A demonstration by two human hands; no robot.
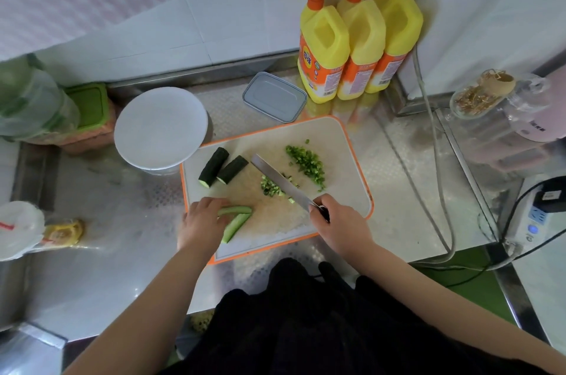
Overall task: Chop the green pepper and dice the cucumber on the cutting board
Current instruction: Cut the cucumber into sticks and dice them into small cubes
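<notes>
Your left hand point(200, 220) covered the near ends of the cucumber strips point(237, 218) at the cutting board's point(346, 142) left edge. Your right hand point(338, 221) hid the knife point(281, 181) handle. Left-edge containers point(33, 105) were blurred.

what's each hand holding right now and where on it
The right hand has its grip on the knife at the handle. The left hand holds the cucumber strips at their near-left ends.

**Board and its surroundings**

The cutting board point(346, 191) is lying on the counter point(407, 221). On it, two cucumber chunks point(222, 167) are sitting far left, chopped pepper point(306, 162) far right, cucumber strips point(236, 218) near left. Three bottles point(355, 47) are standing behind.
</notes>
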